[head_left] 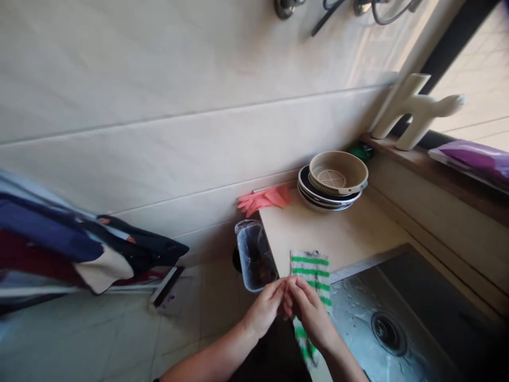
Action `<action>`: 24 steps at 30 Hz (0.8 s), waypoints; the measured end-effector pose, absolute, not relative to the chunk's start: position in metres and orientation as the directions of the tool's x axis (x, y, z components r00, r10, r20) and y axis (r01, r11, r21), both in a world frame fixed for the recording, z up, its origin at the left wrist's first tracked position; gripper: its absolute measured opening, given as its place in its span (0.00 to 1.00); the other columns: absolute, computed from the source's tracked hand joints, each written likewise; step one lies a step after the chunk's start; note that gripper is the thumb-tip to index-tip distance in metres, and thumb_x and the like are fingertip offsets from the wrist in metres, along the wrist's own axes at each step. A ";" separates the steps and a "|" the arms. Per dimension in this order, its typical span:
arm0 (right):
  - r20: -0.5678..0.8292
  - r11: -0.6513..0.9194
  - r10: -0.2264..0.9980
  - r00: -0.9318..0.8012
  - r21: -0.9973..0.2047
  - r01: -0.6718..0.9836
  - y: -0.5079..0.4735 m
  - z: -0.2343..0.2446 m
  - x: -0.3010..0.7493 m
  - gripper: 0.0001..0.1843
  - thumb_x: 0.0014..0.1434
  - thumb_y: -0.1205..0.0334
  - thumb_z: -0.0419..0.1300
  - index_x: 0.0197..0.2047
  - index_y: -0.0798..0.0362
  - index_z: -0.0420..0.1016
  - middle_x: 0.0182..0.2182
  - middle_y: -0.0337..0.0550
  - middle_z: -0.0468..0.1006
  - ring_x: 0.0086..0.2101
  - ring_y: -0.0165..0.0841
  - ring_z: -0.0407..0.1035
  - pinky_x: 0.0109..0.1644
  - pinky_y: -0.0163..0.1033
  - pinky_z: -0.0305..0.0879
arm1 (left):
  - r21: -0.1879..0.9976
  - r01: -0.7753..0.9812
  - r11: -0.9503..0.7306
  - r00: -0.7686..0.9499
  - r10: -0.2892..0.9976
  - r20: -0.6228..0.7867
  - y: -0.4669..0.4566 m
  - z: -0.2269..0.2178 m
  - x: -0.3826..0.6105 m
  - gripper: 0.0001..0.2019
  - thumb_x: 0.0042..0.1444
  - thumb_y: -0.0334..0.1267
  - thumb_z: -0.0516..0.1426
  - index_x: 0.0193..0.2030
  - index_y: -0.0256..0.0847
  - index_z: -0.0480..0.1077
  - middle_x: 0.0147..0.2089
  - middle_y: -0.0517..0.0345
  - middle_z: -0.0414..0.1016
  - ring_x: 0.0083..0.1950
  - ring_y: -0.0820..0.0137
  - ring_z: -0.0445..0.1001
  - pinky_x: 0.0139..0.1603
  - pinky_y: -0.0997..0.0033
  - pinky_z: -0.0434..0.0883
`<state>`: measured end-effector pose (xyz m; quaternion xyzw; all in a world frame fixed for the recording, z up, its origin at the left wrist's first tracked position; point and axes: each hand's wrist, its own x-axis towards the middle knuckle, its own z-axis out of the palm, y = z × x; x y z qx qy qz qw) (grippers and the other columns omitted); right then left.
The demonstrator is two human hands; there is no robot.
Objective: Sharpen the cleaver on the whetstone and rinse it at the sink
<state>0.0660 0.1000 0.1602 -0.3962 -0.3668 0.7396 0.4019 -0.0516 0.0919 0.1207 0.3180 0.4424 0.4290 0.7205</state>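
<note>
My left hand (265, 307) and my right hand (308, 303) meet at the fingertips, above the front edge of the counter (342, 228). Both have their fingers curled and pressed together. Whatever lies between them, if anything, is hidden by the fingers. Under my right hand a green-and-white striped cloth (310, 261) lies on the counter and hangs over its front edge. Just beyond my left hand is a bin (248, 249) with a clear plastic liner and something dark inside.
Right of the cloth is a metal sink (353, 318) with a drain. Behind it, a beige colander (338, 170) rests on stacked bowls (304, 193). Pink rubber gloves (265, 199) lie at the counter corner. Clothes (43, 228) hang on a rack at left. A white ornament (421, 109) stands on the windowsill.
</note>
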 end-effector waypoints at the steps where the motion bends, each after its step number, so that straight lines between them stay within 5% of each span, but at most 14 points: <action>1: -0.287 -0.393 0.892 -0.349 -0.875 -0.284 0.105 0.156 0.057 0.23 0.59 0.38 0.58 0.28 0.49 0.64 0.18 0.31 0.66 0.20 0.27 0.61 0.26 0.33 0.59 | 0.842 -0.290 0.455 0.220 0.888 -0.404 0.097 0.114 -0.058 0.29 0.52 0.67 0.58 0.42 0.39 0.75 0.21 0.66 0.64 0.21 0.75 0.65 0.22 0.77 0.61; 4: -0.288 -0.345 0.914 -0.287 -0.923 -0.173 0.122 0.140 0.046 0.22 0.58 0.38 0.58 0.41 0.49 0.69 0.34 0.40 0.77 0.26 0.32 0.71 0.30 0.37 0.67 | 0.903 0.016 0.429 0.090 0.899 -0.429 0.121 0.094 -0.084 0.29 0.56 0.67 0.53 0.38 0.39 0.72 0.22 0.66 0.64 0.23 0.73 0.68 0.22 0.77 0.62; 7: -0.233 -0.224 0.972 -0.041 -0.960 0.168 0.131 0.120 0.066 0.27 0.59 0.41 0.57 0.56 0.48 0.66 0.56 0.54 0.71 0.37 0.38 0.76 0.36 0.43 0.72 | 0.838 0.499 0.223 0.031 0.961 -0.274 0.156 0.075 -0.111 0.25 0.66 0.56 0.43 0.39 0.39 0.71 0.28 0.58 0.71 0.30 0.68 0.73 0.31 0.72 0.69; 10: -0.087 -0.246 0.956 0.281 -0.758 0.604 0.125 0.097 0.103 0.28 0.61 0.46 0.53 0.59 0.52 0.65 0.57 0.60 0.69 0.45 0.46 0.74 0.47 0.52 0.70 | 0.690 0.720 0.081 0.105 0.969 -0.223 0.187 0.058 -0.127 0.18 0.67 0.43 0.44 0.39 0.39 0.73 0.40 0.50 0.75 0.44 0.63 0.75 0.47 0.65 0.71; 12: -0.097 -0.366 0.920 0.380 -0.563 0.741 0.116 0.084 0.123 0.30 0.62 0.47 0.51 0.60 0.58 0.62 0.53 0.64 0.71 0.47 0.51 0.72 0.49 0.56 0.67 | 0.622 0.783 0.033 0.165 0.952 -0.258 0.198 0.049 -0.131 0.14 0.64 0.38 0.48 0.44 0.38 0.74 0.46 0.46 0.74 0.50 0.61 0.73 0.56 0.61 0.67; 16: -0.288 -0.517 0.855 0.431 -0.399 0.757 0.103 0.071 0.130 0.25 0.61 0.54 0.55 0.57 0.61 0.64 0.46 0.64 0.75 0.46 0.52 0.72 0.49 0.51 0.66 | 0.484 0.870 -0.100 0.291 0.895 -0.338 0.200 0.034 -0.134 0.17 0.58 0.34 0.54 0.52 0.37 0.73 0.61 0.41 0.69 0.63 0.53 0.65 0.63 0.51 0.61; 21: -0.325 -0.596 0.801 0.503 -0.514 0.617 0.111 0.075 0.117 0.02 0.55 0.66 0.58 0.35 0.51 0.70 0.37 0.52 0.75 0.42 0.46 0.73 0.47 0.45 0.65 | 0.194 0.916 -0.350 0.400 0.802 -0.444 0.202 0.021 -0.139 0.17 0.64 0.35 0.48 0.48 0.43 0.77 0.72 0.50 0.58 0.72 0.47 0.51 0.65 0.36 0.52; 24: -0.270 -0.535 0.829 0.490 -0.637 0.554 0.113 0.087 0.113 0.08 0.51 0.72 0.56 0.28 0.49 0.64 0.42 0.49 0.75 0.45 0.40 0.71 0.52 0.41 0.63 | 0.100 0.909 -0.404 0.404 0.801 -0.441 0.209 0.015 -0.141 0.20 0.64 0.31 0.45 0.46 0.48 0.79 0.68 0.54 0.65 0.71 0.53 0.57 0.65 0.41 0.54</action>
